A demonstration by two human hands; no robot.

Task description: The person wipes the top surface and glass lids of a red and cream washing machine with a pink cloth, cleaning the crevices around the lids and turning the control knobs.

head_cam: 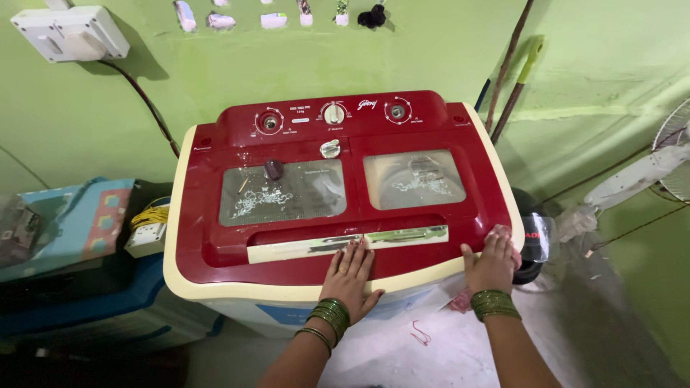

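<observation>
A red twin-tub washing machine with a cream rim stands against a green wall. It has two clear lids, both closed, and three knobs along the back panel. My left hand lies flat, fingers apart, on the red front edge below the silver lid handles. My right hand presses a pink cloth onto the front right corner of the machine. Both wrists wear green bangles. A small dark object and a silver cap rest on the top.
Left of the machine are a blue container, a patterned blue cloth and a white socket box with a yellow cable. A switch box hangs on the wall. At right stand sticks, a fan and a dark pot.
</observation>
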